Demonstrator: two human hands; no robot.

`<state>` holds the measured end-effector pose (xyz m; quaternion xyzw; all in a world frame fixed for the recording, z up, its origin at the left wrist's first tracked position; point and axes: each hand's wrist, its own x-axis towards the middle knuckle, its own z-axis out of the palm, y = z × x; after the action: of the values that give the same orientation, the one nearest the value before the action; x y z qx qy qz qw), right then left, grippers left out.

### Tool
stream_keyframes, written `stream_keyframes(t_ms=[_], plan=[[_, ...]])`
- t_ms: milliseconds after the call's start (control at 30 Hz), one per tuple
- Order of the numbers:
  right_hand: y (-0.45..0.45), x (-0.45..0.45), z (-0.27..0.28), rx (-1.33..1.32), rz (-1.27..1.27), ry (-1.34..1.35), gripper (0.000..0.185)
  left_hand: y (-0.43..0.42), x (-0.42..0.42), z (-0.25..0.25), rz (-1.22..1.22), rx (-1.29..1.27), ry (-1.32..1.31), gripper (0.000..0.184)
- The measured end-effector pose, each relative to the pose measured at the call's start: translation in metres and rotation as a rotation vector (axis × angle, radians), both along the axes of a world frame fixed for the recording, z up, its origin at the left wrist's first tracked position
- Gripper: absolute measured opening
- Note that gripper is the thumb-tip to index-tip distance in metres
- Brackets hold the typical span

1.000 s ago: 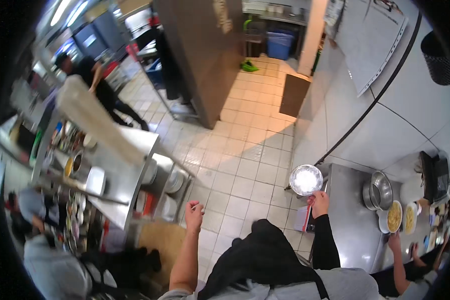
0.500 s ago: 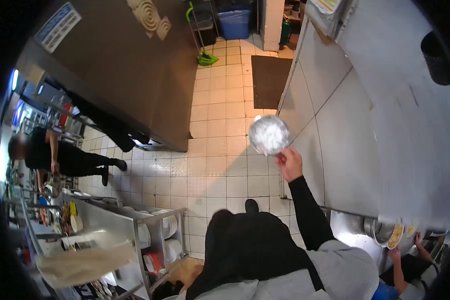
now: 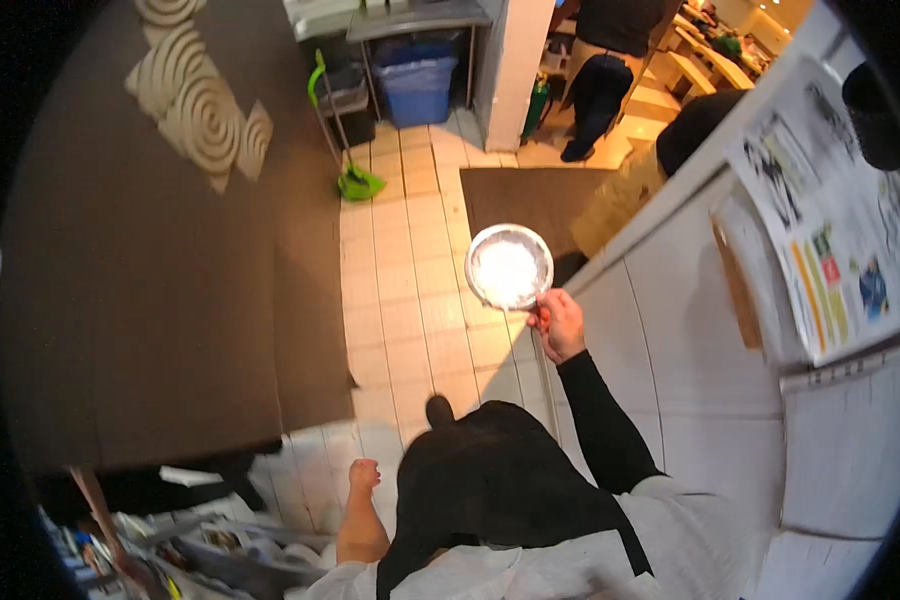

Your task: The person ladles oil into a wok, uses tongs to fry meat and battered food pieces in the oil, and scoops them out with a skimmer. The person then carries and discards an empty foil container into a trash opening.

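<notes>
My right hand [image 3: 558, 325] holds a round, shiny metal bowl [image 3: 510, 268] by its near rim, out in front of my body. A bright white patch fills the bowl's middle; whether it is food or glare I cannot tell. The thumb and fingers are closed on the rim. My left hand [image 3: 366, 473] hangs low by my left side, fingers curled in, with nothing visible in it. Below the bowl lies the tiled floor [image 3: 435, 320] with a dark mat [image 3: 510, 190].
On the left stands a tall dark partition [image 3: 160, 320]. A white wall with posted sheets [image 3: 810, 220] runs along the right. Ahead are a green broom [image 3: 358, 183], a blue bin [image 3: 415, 90] and a pillar [image 3: 518, 75]. A person in dark clothes [image 3: 600, 85] stands beyond the doorway.
I have moved forward and turned, so the mat, bins and doorway appear nearer. The bowl stays in my right hand. My left hand has come into view; people beyond the doorway now show.
</notes>
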<state>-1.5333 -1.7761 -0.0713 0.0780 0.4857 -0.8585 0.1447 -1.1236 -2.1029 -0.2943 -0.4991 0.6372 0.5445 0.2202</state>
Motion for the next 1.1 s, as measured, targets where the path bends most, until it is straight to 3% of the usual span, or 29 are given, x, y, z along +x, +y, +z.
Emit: stream_keyframes(t_ms=[33, 133, 267, 300, 400, 467, 533, 567, 633, 700, 833, 900, 1033, 1067, 1100], plan=[[-0.008, -0.019, 0.006, 0.014, -0.017, -0.025, 0.010, -0.030, -0.042, 0.008, -0.078, -0.066, 0.000, 0.013], [-0.030, -0.079, 0.008, 0.035, -0.099, -0.082, 0.011, -0.088, -0.182, 0.035, 0.156, -0.136, 0.237, 0.007], [-0.048, -0.181, -0.046, 0.085, -0.161, -0.082, 0.009, -0.142, -0.332, 0.055, 0.199, -0.202, 0.434, 0.009], [-0.069, -0.252, -0.061, 0.081, -0.169, -0.091, 0.009, -0.164, -0.382, 0.045, 0.213, -0.182, 0.418, 0.009], [-0.105, -0.361, -0.080, 0.100, -0.176, -0.107, 0.010, -0.180, -0.423, 0.034, 0.365, -0.102, 0.320, 0.008], [-0.135, -0.428, -0.074, 0.114, -0.149, -0.101, 0.012, -0.204, -0.412, -0.004, 0.227, 0.087, 0.348, 0.008], [-0.168, -0.496, -0.064, 0.145, -0.100, -0.075, 0.014, -0.192, -0.446, 0.039, 0.016, -0.047, 0.084, 0.013], [-0.186, -0.527, -0.048, 0.162, -0.074, -0.038, 0.014, -0.191, -0.455, 0.046, -0.078, -0.149, 0.182, 0.015], [-0.223, -0.588, -0.027, 0.249, -0.038, 0.046, 0.014, -0.191, -0.444, 0.015, -0.332, -0.358, 0.190, 0.018], [-0.268, -0.648, -0.014, 0.238, -0.059, 0.086, 0.015, -0.209, -0.474, -0.011, -0.355, -0.361, -0.009, 0.019], [-0.349, -0.769, -0.010, 0.106, -0.064, 0.101, 0.012, -0.245, -0.560, -0.016, 0.176, 0.091, -0.423, 0.021], [-0.385, -0.815, -0.002, 0.060, -0.070, 0.053, 0.009, -0.277, -0.615, -0.030, 0.521, 0.073, -0.317, 0.026], [-0.442, -0.915, 0.015, 0.179, -0.147, 0.137, 0.009, -0.394, -0.750, -0.094, -0.181, -0.029, -0.029, 0.030], [-0.453, -0.943, 0.022, 0.210, -0.135, 0.147, 0.008, -0.410, -0.800, -0.099, -0.031, -0.185, 0.104, 0.026], [-0.463, -0.971, 0.033, 0.217, -0.139, 0.170, 0.007, -0.421, -0.862, -0.075, 0.090, -0.347, 0.245, 0.023]])
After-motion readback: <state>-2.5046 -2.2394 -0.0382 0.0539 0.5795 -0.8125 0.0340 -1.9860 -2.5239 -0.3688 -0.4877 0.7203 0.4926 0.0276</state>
